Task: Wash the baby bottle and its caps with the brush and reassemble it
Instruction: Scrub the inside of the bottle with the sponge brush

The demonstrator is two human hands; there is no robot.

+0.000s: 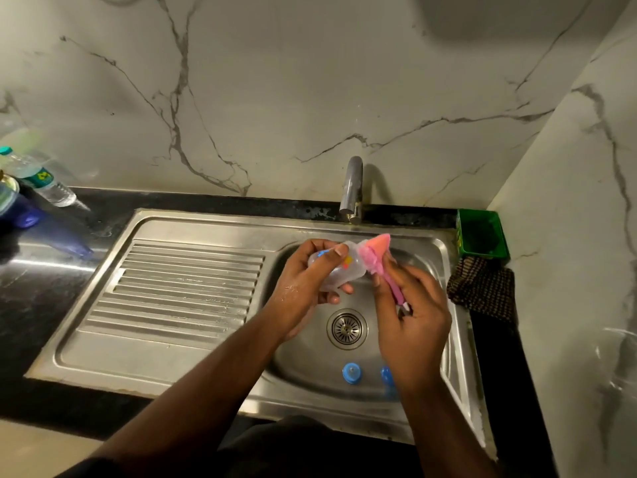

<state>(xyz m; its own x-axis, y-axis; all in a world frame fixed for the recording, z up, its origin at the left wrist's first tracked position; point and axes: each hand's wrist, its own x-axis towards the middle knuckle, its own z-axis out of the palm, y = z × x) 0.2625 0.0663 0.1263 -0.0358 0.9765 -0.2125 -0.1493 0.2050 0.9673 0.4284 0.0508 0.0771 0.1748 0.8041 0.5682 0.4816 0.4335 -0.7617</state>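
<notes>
Over the steel sink basin [303,360], my left hand [303,284] grips a clear baby bottle [341,272] with coloured prints, held on its side. My right hand [410,315] holds the pink handle of a bottle brush [374,258]; its pink bristles and orange sponge tip rest against the bottle's right end. A blue cap [351,372] lies on the basin floor near the front. A second blue piece [387,376] lies beside it, partly hidden by my right wrist.
A chrome tap [352,188] stands behind the basin, and the drain [346,328] sits at its middle. The ribbed drainboard [179,288] spreads to the left. A green tub [481,234] and a dark cloth [482,288] are at right. Plastic bottles [34,177] stand far left.
</notes>
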